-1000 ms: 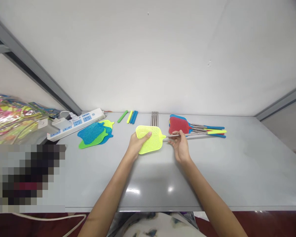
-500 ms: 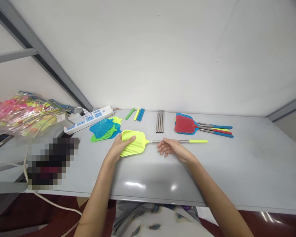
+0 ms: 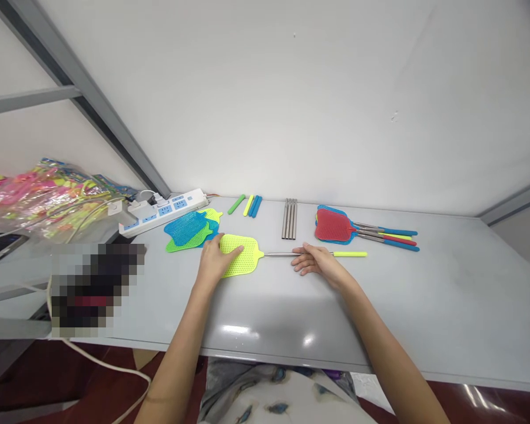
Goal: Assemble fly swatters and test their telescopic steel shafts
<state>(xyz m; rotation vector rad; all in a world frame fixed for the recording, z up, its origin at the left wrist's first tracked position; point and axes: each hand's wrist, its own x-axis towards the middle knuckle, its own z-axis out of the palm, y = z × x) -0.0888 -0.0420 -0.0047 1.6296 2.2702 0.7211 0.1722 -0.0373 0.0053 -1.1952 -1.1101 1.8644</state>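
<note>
A yellow fly swatter (image 3: 244, 254) lies across the table in front of me, its mesh head on the left and its yellow grip on the right. My left hand (image 3: 214, 257) clasps the outer end of the head, thumb across the mesh. Over the metal rod, my right hand (image 3: 315, 260) has its fingers loosely stretched and hides part of the rod; whether it touches is unclear. Behind the left hand, loose blue and green swatter heads (image 3: 185, 228) overlap, a yellow one partly beneath them. Several bare metal rods (image 3: 290, 219) lie side by side farther back.
Finished swatters with a red head (image 3: 334, 226) on top are stacked at the right. Green, yellow and blue grips (image 3: 248, 205) lie near the wall. A power strip (image 3: 163, 212), plastic-bagged goods (image 3: 57, 200) and a blurred dark item (image 3: 99, 285) occupy the left side.
My right hand has slid slightly right along the rod, toward the grip. My left hand still holds the mesh head, its fingers now farther over the back edge.
</note>
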